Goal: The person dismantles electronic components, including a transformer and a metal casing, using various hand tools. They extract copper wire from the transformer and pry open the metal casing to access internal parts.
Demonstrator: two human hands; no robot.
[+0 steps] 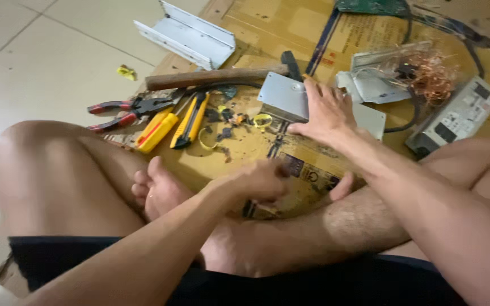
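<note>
My right hand lies spread over a grey metal box on the cardboard. Its palm presses the top and its thumb sits at the box's near edge. My left hand is blurred, its fingers curled into a fist just above my crossed legs, in front of the box. A small dark thing shows under the fist; I cannot tell whether the hand holds it. Dark and yellow scraps lie to the left of the box.
Red-handled pliers, two yellow utility knives and a wooden-handled hammer lie at the left. A bent metal cover is on the tiles. A copper wire tangle and another grey unit lie at the right.
</note>
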